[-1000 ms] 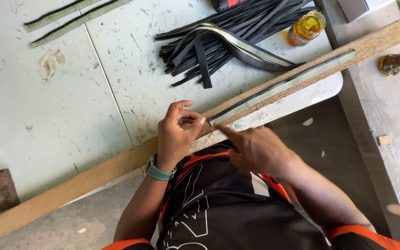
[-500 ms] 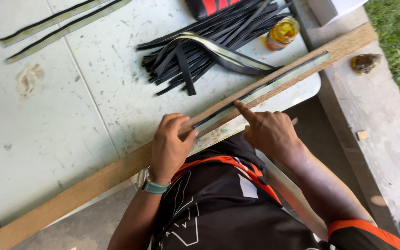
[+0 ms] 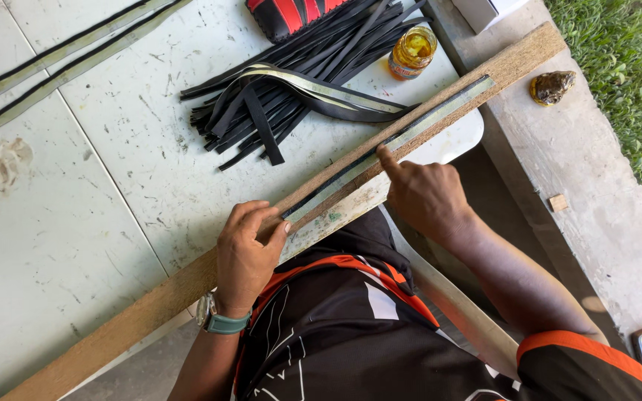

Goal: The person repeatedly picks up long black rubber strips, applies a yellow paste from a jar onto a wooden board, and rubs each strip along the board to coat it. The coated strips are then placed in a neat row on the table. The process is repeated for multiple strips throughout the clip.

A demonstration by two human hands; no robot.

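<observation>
A: Status on the strip?

B: Long pale strip w/ dark edge lies flat along the wooden plank, which runs diagonally across the near edge of the desk. Left hand has fingers curled together, pinching down on the strip's near end. Right hand holds nothing; index finger out, tip pressing the strip partway along, other fingers folded.

A: How far along?

B: My read: near portion, between the hands, looks pressed flat. Far stretch toward the plank's upper end is untouched by either hand, so likely still to go. Can't tell if it's bonded.

A: More to do after?

B: Prob. Heap of black strips sits mid-desk; two long strips lie apart at far left.

A: Room to move?

B: Path along plank is open. Amber jar stands near the plank's far part, just beside the heap; watch it. Plank's far end overhangs the concrete ledge; a brown lump rests there.
</observation>
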